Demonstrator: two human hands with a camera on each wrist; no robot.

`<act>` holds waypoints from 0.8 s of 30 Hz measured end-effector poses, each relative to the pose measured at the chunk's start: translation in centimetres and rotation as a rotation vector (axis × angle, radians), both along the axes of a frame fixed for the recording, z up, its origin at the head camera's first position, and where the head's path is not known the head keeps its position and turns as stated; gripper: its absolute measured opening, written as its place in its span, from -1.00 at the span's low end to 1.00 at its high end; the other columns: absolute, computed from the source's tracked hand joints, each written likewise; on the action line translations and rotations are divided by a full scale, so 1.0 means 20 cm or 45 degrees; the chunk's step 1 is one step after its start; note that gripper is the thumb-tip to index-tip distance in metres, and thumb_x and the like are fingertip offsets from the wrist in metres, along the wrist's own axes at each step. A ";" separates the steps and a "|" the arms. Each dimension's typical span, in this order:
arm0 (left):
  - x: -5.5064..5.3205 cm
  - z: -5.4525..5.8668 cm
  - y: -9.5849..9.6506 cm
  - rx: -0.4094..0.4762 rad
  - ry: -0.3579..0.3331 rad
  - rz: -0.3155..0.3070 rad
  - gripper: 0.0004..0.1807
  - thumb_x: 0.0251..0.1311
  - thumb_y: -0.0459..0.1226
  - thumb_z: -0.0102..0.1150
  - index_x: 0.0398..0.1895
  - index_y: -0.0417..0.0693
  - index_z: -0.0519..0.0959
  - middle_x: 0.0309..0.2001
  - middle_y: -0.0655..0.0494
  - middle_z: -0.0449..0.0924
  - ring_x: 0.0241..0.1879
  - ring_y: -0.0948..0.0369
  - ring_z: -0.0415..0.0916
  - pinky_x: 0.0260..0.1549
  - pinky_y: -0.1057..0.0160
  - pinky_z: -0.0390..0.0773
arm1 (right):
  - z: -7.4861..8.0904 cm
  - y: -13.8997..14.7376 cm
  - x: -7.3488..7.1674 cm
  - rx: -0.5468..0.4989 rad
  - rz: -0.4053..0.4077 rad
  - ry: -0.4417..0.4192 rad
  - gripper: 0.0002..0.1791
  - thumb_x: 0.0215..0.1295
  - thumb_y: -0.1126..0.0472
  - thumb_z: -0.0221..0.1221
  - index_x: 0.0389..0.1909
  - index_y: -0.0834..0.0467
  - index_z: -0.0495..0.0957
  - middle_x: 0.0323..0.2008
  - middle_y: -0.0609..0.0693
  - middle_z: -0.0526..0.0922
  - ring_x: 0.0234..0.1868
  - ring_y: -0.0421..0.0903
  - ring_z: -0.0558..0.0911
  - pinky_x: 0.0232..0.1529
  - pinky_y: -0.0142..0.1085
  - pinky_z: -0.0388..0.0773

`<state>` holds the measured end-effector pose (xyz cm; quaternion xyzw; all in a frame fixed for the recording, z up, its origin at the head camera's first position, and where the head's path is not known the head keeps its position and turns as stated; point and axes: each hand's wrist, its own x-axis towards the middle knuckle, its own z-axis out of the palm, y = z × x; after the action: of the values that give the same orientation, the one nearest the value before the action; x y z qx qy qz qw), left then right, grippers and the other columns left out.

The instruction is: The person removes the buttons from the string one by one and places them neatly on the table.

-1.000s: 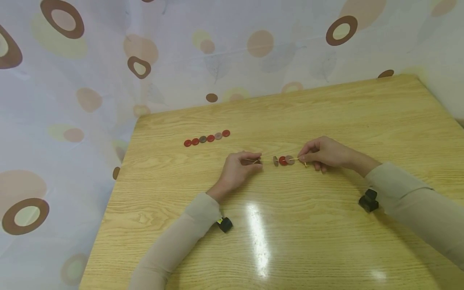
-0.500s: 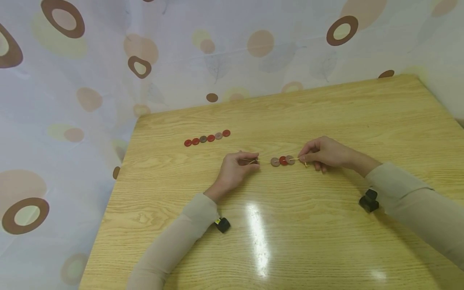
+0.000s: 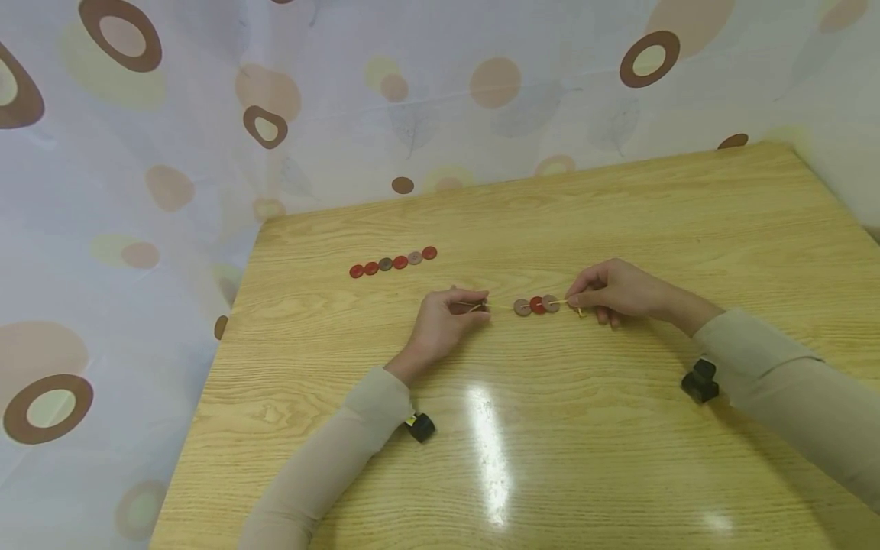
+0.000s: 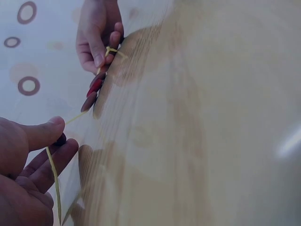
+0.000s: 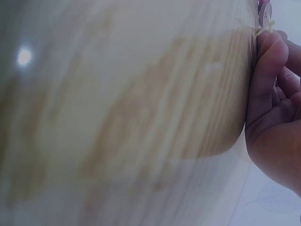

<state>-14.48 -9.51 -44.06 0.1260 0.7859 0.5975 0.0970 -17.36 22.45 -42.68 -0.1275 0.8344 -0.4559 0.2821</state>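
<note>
A yellow string (image 3: pixel 503 307) runs between my two hands, threaded through a pinkish-brown button (image 3: pixel 522 307), a red button (image 3: pixel 537 305) and another pinkish-brown button (image 3: pixel 551 303). My left hand (image 3: pixel 443 321) pinches a dark button (image 4: pixel 60 139) between thumb and fingers; the string's loose length hangs past the palm in the left wrist view. Over on the right, my right hand (image 3: pixel 619 289) pinches the string near its knotted end (image 5: pixel 266 28). Its thumb and fingertips partly cover what lies between them.
Several red, pinkish and dark buttons lie in a touching row (image 3: pixel 400 262) behind my left hand. They rest on a wooden table (image 3: pixel 591 443). A patterned curtain (image 3: pixel 440 92) hangs along the table's back and left edges.
My left hand has shifted slightly left, away from the threaded buttons. The leftmost threaded button has turned from edge-on to flat. My right hand has stayed put.
</note>
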 end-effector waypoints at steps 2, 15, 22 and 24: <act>0.00 0.00 0.00 -0.003 0.000 0.001 -0.62 0.11 -0.47 0.42 0.04 -0.27 0.68 -0.11 -0.07 0.74 -0.07 0.19 0.69 0.39 0.27 0.19 | 0.00 0.00 0.00 0.003 -0.002 0.000 -0.77 0.42 0.16 0.25 -0.09 0.25 0.66 -0.59 0.06 0.56 -0.64 -0.14 0.52 -0.65 -0.29 0.56; 0.00 0.00 -0.03 -0.040 0.057 0.000 -0.63 0.11 -0.46 0.42 0.03 -0.28 0.68 -0.12 -0.09 0.74 -0.11 0.20 0.71 0.44 0.39 -0.06 | -0.01 0.00 -0.01 -0.018 0.022 -0.003 -0.76 0.44 0.15 0.23 -0.10 0.27 0.64 -0.57 0.09 0.56 -0.64 -0.14 0.52 -0.64 -0.27 0.57; 0.00 0.00 -0.04 -0.037 0.068 0.013 -0.63 0.11 -0.47 0.42 0.03 -0.30 0.68 -0.12 -0.11 0.74 -0.09 0.18 0.71 0.42 0.41 -0.02 | -0.01 0.00 -0.01 -0.020 0.015 -0.005 -0.77 0.45 0.16 0.22 -0.09 0.27 0.64 -0.57 0.09 0.57 -0.64 -0.14 0.52 -0.64 -0.27 0.57; 0.00 0.00 -0.04 -0.031 0.069 0.018 -0.63 0.10 -0.48 0.42 0.02 -0.30 0.68 -0.13 -0.11 0.74 -0.09 0.17 0.71 0.42 0.41 -0.01 | -0.02 0.00 -0.01 -0.020 0.017 -0.002 -0.77 0.45 0.16 0.22 -0.09 0.27 0.64 -0.57 0.09 0.56 -0.64 -0.13 0.52 -0.64 -0.27 0.57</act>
<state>-14.45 -10.39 -44.15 0.1353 0.7965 0.5848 0.0728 -17.52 22.50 -42.99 -0.1351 0.8298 -0.4605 0.2848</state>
